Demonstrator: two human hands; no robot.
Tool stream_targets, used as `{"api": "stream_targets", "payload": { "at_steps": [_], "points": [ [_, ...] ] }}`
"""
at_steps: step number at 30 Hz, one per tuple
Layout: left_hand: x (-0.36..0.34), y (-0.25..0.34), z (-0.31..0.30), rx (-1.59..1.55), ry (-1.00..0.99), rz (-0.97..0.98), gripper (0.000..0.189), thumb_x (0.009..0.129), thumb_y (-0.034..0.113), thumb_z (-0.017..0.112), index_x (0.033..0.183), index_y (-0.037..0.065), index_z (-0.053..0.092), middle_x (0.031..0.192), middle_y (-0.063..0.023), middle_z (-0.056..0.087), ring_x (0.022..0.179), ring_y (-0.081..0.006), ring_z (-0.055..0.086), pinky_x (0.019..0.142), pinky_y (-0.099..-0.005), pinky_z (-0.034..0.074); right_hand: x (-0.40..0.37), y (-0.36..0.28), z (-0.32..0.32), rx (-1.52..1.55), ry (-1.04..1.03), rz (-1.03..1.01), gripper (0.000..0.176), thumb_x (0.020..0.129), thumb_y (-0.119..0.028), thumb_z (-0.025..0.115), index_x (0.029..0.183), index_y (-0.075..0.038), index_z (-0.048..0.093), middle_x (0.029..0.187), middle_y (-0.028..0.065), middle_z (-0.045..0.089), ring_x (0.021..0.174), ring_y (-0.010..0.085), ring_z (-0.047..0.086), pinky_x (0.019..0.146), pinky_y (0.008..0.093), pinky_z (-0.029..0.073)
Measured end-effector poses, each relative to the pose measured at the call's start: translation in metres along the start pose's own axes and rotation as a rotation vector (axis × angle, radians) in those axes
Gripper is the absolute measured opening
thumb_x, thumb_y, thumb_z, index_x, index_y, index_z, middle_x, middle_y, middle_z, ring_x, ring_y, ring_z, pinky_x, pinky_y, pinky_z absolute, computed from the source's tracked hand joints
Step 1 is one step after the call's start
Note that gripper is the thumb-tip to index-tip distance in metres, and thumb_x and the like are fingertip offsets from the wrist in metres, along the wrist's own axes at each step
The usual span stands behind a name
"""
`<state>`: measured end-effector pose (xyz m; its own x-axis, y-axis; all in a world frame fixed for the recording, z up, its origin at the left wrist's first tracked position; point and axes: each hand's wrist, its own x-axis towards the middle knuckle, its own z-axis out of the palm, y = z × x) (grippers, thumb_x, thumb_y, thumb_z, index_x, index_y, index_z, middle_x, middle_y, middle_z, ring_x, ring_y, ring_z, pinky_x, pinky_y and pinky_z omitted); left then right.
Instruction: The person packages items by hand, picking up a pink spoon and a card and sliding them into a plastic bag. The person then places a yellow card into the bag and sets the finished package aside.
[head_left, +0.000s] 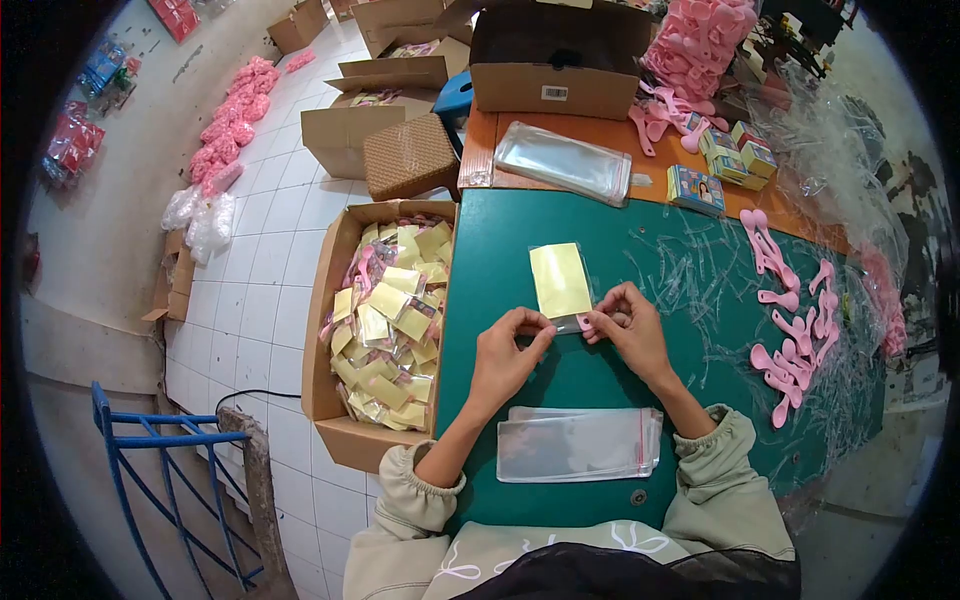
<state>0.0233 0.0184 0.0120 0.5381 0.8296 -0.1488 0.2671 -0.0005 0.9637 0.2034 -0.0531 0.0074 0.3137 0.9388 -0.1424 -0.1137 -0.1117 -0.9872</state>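
Left grip (505,355): fingertips pressed together on lower edge of packet (560,282).
Right grip (628,325): pinching same edge, just beside left grip.
Packet: flat on green tabletop (680,260), centre; clear glossy sleeve over yellow rectangular card; lower edge covered by fingers.
Near side: stack of clear bags (580,443), between forearms.
Right side: pink plastic spoons (790,360), scattered, apart from hands.
Left side: open cardboard carton (330,390) on floor, filled with yellow packets.
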Motion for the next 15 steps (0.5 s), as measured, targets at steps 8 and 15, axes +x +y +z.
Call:
{"api": "stream_targets", "payload": {
  "at_steps": [8, 15],
  "points": [
    [-0.0010, -0.0057, 0.0036, -0.088, 0.040, 0.060, 0.023, 0.082, 0.004, 0.063, 0.100, 0.000, 0.049, 0.089, -0.0064, 0.060, 0.074, -0.0102, 0.061, 0.053, -0.0221, 0.052, 0.0011, 0.0053, 0.0007, -0.026, -0.032, -0.060, 0.014, 0.085, 0.002, 0.058, 0.086, 0.000, 0.044, 0.076, 0.0090, 0.058, 0.068, 0.0137, 0.063, 0.058, 0.0245, 0.055],
    [-0.0041, -0.0026, 0.0017, -0.066, -0.015, 0.056, 0.028, 0.084, 0.005, 0.062, 0.108, 0.002, 0.049, 0.099, -0.0044, 0.057, 0.080, -0.0084, 0.057, 0.056, -0.0209, 0.049, -0.0007, -0.0002, 0.0043, -0.047, -0.012, -0.028, 0.020, 0.084, 0.003, 0.059, 0.101, 0.002, 0.049, 0.077, 0.0084, 0.059, 0.068, 0.0134, 0.063, 0.058, 0.0240, 0.054]
  ]
}}
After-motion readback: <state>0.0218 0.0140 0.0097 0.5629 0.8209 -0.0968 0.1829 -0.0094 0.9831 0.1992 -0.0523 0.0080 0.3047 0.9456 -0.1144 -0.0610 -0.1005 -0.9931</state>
